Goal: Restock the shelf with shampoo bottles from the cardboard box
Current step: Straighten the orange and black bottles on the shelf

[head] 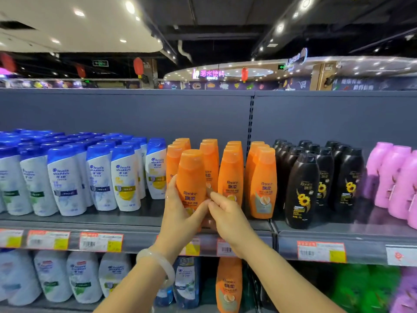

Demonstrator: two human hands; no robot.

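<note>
An orange Rejoice shampoo bottle stands upright at the front of the grey shelf, ahead of the other orange bottles. My left hand grips its lower part, thumb on the left side and fingers across the front. My right hand touches the bottle's lower right side with its fingertips, pinching at the edge. The bottle's base is hidden behind my hands. The cardboard box is out of view.
White and blue Head & Shoulders bottles fill the shelf to the left. Black bottles and pink bottles stand to the right. Price tags line the shelf edge. A lower shelf holds more bottles.
</note>
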